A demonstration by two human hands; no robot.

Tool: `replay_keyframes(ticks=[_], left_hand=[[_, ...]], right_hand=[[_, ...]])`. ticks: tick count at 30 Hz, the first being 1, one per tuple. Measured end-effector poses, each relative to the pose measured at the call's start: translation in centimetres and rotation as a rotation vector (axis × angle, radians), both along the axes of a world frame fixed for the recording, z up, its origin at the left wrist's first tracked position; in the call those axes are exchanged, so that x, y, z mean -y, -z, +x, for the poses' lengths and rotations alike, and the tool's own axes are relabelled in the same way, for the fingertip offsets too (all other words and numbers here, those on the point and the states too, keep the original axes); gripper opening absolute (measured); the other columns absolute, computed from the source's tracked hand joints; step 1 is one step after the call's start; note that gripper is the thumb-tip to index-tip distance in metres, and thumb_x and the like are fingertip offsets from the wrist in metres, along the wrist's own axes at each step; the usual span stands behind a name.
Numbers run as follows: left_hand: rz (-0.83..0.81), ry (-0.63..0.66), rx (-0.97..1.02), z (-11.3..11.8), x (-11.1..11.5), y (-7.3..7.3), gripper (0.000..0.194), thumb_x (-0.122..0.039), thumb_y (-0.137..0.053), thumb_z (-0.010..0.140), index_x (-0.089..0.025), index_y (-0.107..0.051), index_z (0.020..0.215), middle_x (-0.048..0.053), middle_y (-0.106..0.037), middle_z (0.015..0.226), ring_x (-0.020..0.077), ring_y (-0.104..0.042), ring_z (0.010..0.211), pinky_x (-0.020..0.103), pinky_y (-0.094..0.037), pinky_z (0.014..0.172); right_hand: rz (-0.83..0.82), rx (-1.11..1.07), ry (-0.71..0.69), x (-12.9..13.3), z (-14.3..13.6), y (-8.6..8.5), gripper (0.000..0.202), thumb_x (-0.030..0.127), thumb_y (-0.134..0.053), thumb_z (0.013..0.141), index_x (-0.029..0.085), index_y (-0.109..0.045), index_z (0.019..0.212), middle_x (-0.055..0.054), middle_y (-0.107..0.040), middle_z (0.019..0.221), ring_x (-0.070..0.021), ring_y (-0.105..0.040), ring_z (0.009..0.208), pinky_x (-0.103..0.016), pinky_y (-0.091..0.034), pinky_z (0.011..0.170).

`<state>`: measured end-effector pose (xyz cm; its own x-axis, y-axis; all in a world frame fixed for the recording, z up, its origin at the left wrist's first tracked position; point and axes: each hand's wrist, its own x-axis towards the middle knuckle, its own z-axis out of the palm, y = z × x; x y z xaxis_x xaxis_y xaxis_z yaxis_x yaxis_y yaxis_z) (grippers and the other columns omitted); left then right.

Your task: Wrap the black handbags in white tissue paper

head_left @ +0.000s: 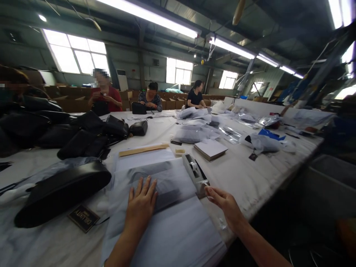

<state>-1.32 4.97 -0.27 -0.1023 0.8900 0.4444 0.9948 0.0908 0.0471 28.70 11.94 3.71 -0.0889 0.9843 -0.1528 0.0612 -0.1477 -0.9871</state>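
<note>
My left hand lies flat with its fingers spread on white tissue paper. Through the folded paper shows a dark flat shape, its kind hidden. At the front end of a grey tape dispenser, my right hand pinches the end of a strip of clear tape between thumb and fingers. To the left of the paper, a black bag rests on its side. A black hang tag with gold lettering lies in front of it.
Behind the dispenser sits a stack of white cards. Black bags are heaped at the left. Wrapped bundles and a blue piece lie farther back. Several people sit across the table, whose edge runs along the right.
</note>
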Motion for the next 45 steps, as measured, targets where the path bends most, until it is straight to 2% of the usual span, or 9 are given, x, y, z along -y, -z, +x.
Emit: replay_keyframes(ticks=[5,10,13,17,23,32,40,43,45], left_hand=[[-0.001,0.002,0.022,0.2,0.2,-0.4,0.045,-0.032,-0.038,0.099,-0.025,-0.048,0.143,0.006,-0.042,0.152,0.0352,-0.036,0.141,0.060,-0.037,0.107],[-0.009,0.001,0.019,0.3,0.3,-0.6,0.045,-0.032,-0.037,0.100,-0.023,-0.047,0.143,0.006,-0.042,0.152,0.0352,-0.034,0.142,0.060,-0.037,0.107],[-0.020,0.001,0.025,0.4,0.4,-0.8,0.045,-0.032,-0.036,0.100,-0.022,-0.047,0.143,0.005,-0.041,0.152,0.0351,-0.033,0.142,0.059,-0.035,0.108],[-0.022,-0.009,0.048,0.5,0.4,-1.0,0.045,-0.032,-0.035,0.101,-0.023,-0.048,0.143,0.005,-0.042,0.152,0.0351,-0.033,0.143,0.059,-0.033,0.109],[-0.026,-0.017,0.083,0.6,0.4,-1.0,0.044,-0.032,-0.039,0.100,-0.026,-0.048,0.143,0.003,-0.041,0.153,0.0341,-0.032,0.143,0.059,-0.033,0.111],[-0.026,-0.024,0.097,0.6,0.3,-0.8,0.045,-0.032,-0.042,0.100,-0.027,-0.046,0.144,0.004,-0.039,0.153,0.0345,-0.032,0.143,0.060,-0.034,0.111],[-0.012,-0.023,0.090,0.6,0.3,-0.7,0.044,-0.031,-0.042,0.100,-0.026,-0.046,0.144,0.004,-0.040,0.153,0.0346,-0.034,0.142,0.060,-0.036,0.110],[-0.001,-0.030,0.060,0.6,0.3,-0.7,0.044,-0.031,-0.044,0.100,-0.026,-0.047,0.143,0.003,-0.040,0.153,0.0342,-0.035,0.142,0.060,-0.038,0.109],[0.005,-0.032,0.045,0.6,0.3,-0.7,0.043,-0.031,-0.044,0.099,-0.026,-0.048,0.142,0.003,-0.041,0.152,0.0338,-0.036,0.141,0.059,-0.039,0.108]], right_hand=[[-0.143,-0.091,-0.027,-1.0,0.3,2.4,0.039,0.049,-0.082,0.065,0.018,-0.077,0.087,-0.005,-0.074,0.083,-0.0155,-0.067,0.072,-0.028,-0.055,0.068],[0.092,0.291,-0.116,-2.1,1.9,3.5,0.033,0.051,-0.069,0.076,0.018,-0.074,0.079,-0.003,-0.069,0.071,-0.0144,-0.058,0.055,-0.028,-0.050,0.057],[0.389,0.624,-0.253,-2.4,3.6,2.1,0.027,0.041,-0.055,0.087,0.023,-0.076,0.091,-0.005,-0.073,0.086,-0.0203,-0.065,0.073,-0.033,-0.052,0.072],[0.705,0.857,-0.536,-3.6,3.4,-2.0,0.031,0.028,-0.046,0.094,0.028,-0.074,0.107,-0.006,-0.073,0.105,-0.0216,-0.065,0.098,-0.034,-0.048,0.089],[0.950,1.002,-0.917,-7.3,-4.0,-6.4,0.034,0.042,-0.044,0.098,0.026,-0.074,0.101,-0.006,-0.071,0.093,-0.0188,-0.063,0.088,-0.028,-0.043,0.081],[1.105,1.106,-1.230,-13.2,-16.3,-6.5,0.020,0.040,-0.060,0.088,0.029,-0.076,0.085,0.001,-0.074,0.086,-0.0160,-0.063,0.079,-0.024,-0.035,0.064],[1.162,1.369,-1.210,-13.8,-19.2,-7.4,0.029,0.052,-0.069,0.078,0.025,-0.078,0.083,-0.007,-0.076,0.078,-0.0223,-0.067,0.075,-0.028,-0.038,0.065],[1.081,1.485,-1.066,-15.1,-18.8,-7.5,0.054,0.070,-0.065,0.074,0.019,-0.077,0.086,-0.014,-0.075,0.085,-0.0286,-0.069,0.082,-0.031,-0.043,0.068],[0.986,1.491,-0.891,-16.1,-17.6,-7.3,0.051,0.067,-0.066,0.076,0.018,-0.076,0.086,-0.016,-0.075,0.089,-0.0309,-0.069,0.087,-0.033,-0.045,0.071]])
